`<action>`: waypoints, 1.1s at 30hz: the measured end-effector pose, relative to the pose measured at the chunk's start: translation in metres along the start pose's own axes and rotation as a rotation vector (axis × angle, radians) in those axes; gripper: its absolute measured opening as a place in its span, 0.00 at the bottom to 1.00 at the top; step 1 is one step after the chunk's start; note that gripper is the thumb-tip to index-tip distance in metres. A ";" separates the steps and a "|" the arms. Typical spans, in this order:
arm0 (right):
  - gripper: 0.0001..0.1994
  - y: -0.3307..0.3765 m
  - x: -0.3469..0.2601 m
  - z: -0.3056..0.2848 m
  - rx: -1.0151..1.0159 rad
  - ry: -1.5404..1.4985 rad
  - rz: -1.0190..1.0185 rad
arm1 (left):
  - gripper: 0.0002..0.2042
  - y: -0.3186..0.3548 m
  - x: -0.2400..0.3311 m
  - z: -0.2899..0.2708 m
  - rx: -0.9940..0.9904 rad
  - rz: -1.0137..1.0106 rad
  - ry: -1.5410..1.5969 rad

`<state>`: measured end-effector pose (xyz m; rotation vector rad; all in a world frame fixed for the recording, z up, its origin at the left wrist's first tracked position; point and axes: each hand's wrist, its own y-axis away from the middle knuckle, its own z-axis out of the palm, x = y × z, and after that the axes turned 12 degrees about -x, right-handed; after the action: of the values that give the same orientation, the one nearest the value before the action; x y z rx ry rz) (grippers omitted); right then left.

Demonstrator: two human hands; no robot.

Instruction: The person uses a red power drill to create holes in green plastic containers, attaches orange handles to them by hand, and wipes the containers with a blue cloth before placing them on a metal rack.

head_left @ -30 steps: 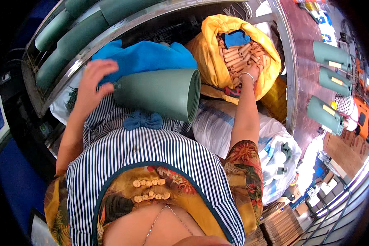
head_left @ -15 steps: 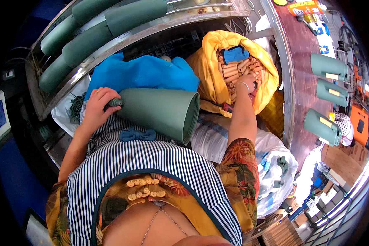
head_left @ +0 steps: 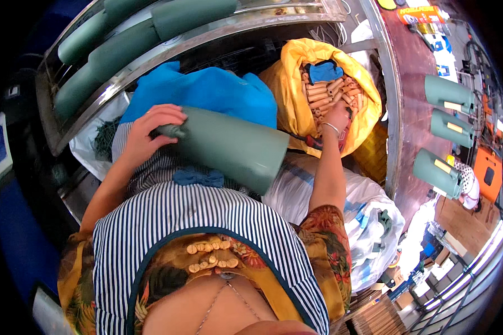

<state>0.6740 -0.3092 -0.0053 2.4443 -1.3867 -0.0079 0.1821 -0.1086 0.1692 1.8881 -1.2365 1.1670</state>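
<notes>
Across my lap lies a green tapered plastic tube [head_left: 235, 148], its wide end toward the right. My left hand [head_left: 151, 131] is closed around its narrow, knobbed end, fingers on top and thumb below. Inside a yellow bag [head_left: 290, 70], my right hand [head_left: 336, 116] reaches down among several small tan tubes [head_left: 318, 97]; its fingertips are hidden, so I cannot make out what they hold. A red and black object [head_left: 345, 128] lies beside and under that wrist. A blue cloth piece [head_left: 325, 71] rests on the tan tubes.
More green tubes [head_left: 123, 47] lie in a metal-framed rack [head_left: 207, 47] at the far left. Blue fabric [head_left: 201, 92] is bunched behind my lap. Plastic bags [head_left: 369, 223] stand at the right, beside a dark red tabletop [head_left: 408, 72] with green tubes [head_left: 447, 92] on it.
The green tube has turned, its wide end swinging down and right so its opening no longer shows. My left hand has moved up and right with it. My right hand stays in the yellow bag.
</notes>
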 end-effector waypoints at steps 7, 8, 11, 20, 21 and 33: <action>0.12 0.178 -0.073 -0.195 0.150 -1.010 -0.761 | 0.19 -0.007 -0.022 0.032 0.071 0.035 0.179; 0.11 0.201 -0.087 -0.201 0.105 -0.829 -0.889 | 0.20 -0.005 -0.025 0.037 0.063 0.038 0.170; 0.15 0.258 -0.137 -0.205 -0.033 -0.526 -1.182 | 0.20 -0.002 -0.023 0.046 0.056 0.057 0.098; 0.16 0.291 -0.175 -0.175 0.102 -0.304 -1.285 | 0.18 0.011 -0.013 0.053 0.093 0.150 0.044; 0.16 0.291 -0.174 -0.178 0.103 -0.274 -1.329 | 0.18 0.013 -0.012 0.053 0.083 0.151 0.025; 0.25 0.289 -0.202 -0.170 -0.455 -0.353 -0.778 | 0.18 0.014 -0.011 0.073 0.065 0.012 0.114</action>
<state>0.3552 -0.2293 0.2066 2.4635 -0.3739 -0.8608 0.1924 -0.1703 0.1277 1.8356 -1.1619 1.3172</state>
